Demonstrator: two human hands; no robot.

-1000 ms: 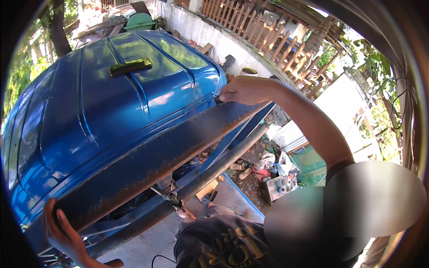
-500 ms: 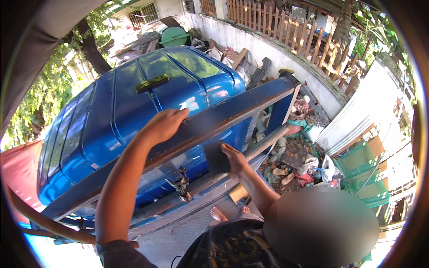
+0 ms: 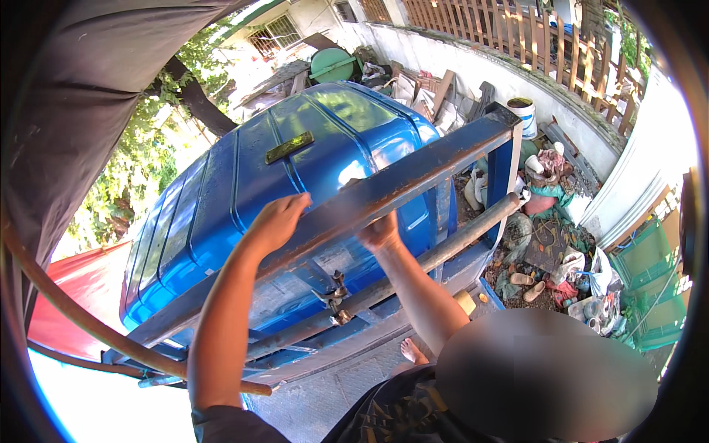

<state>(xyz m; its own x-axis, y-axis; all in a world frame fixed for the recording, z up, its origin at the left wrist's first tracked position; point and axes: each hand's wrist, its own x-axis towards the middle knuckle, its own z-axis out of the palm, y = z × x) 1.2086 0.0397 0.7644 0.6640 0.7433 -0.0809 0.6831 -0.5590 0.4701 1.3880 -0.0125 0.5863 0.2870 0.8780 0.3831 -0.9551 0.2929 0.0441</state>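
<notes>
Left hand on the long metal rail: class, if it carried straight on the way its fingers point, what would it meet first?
Probably the blue vehicle roof just beyond the rail; the left hand points up and across it, though depth is unclear.

A vehicle roof (image 3: 295, 170) lay under a slanting metal bar (image 3: 384, 192), which crossed it from lower left to upper right. Both hands rested on that bar, the left hand (image 3: 277, 221) to the left of the right hand (image 3: 380, 232). Below the bar ran a pipe (image 3: 413, 269), parallel to it. Right of the vehicle, clutter (image 3: 546, 229) lay on the ground before a wall (image 3: 473, 59), with a bucket (image 3: 524, 114) beside the bar's upper end.
</notes>
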